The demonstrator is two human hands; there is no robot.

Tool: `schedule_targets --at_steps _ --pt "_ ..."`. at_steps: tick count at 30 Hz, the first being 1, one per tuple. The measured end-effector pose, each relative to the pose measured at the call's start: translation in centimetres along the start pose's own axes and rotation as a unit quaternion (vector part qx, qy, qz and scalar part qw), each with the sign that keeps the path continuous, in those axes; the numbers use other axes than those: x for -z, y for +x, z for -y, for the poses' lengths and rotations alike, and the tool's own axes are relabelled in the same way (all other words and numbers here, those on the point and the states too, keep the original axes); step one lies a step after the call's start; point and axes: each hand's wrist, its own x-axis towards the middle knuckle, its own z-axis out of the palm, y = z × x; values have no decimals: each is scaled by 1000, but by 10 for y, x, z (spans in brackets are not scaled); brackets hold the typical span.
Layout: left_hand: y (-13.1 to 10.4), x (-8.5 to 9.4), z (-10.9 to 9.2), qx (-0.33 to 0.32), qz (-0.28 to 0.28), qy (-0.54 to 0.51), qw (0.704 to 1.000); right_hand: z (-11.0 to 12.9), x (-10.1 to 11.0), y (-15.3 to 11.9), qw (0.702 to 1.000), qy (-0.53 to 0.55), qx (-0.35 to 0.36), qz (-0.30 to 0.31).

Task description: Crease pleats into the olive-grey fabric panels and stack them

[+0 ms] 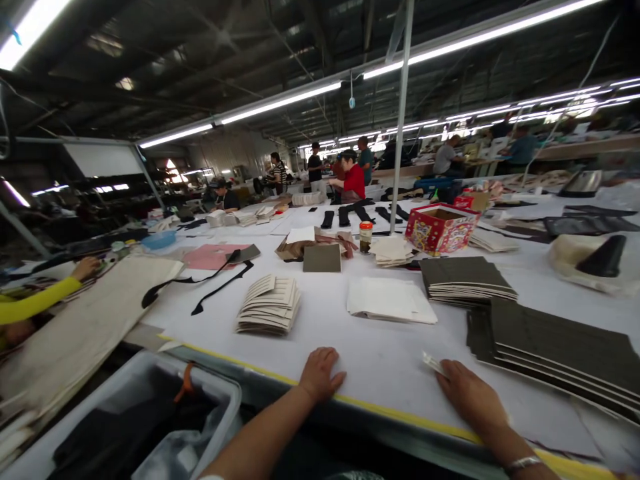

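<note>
My left hand (321,375) rests on the white tabletop (370,353) near its yellow-taped edge, fingers loosely bent and nothing visible in them. Between the fingers of my right hand (470,395) is a small whitish translucent strip (432,363), too blurred to name closely. Beyond my left hand lies a fanned stack of cream panels (269,305). A pile of white sheets (391,300) lies ahead, between both hands. To the right of my right hand are large dark grey panels (560,343), stacked with pale edges showing.
Another dark panel stack (465,277) stands behind, near a red patterned box (441,227) and a jar (365,237). A grey bin (227,400) with dark cloth stands at lower left. A yellow-sleeved co-worker's arm (43,300) reaches over beige fabric (100,313). A pole (401,120) rises behind.
</note>
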Motion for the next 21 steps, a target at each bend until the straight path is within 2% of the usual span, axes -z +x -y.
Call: schedule_targets --at_steps 3,6,8,11,14,16,18,21 --pt "-2 5 16 -54 67 -2 996 -6 -2 2 999 -13 -16 35" --pt "-4 17 39 -38 110 45 992 -2 -1 15 995 -26 -41 85" --pt "-5 24 53 -17 110 89 990 14 3 32 992 -27 -38 117" --pt "-5 27 66 -63 98 133 984 58 8 67 985 -8 11 172" --pt "-3 30 70 -116 83 156 978 100 2 100 974 38 77 210" --pt "1 36 70 -128 89 160 975 116 -5 110 960 74 116 244" --pt "8 42 68 -128 105 167 972 120 -9 110 948 115 126 269" --pt "19 44 67 -132 120 179 968 114 -12 103 937 155 123 288"
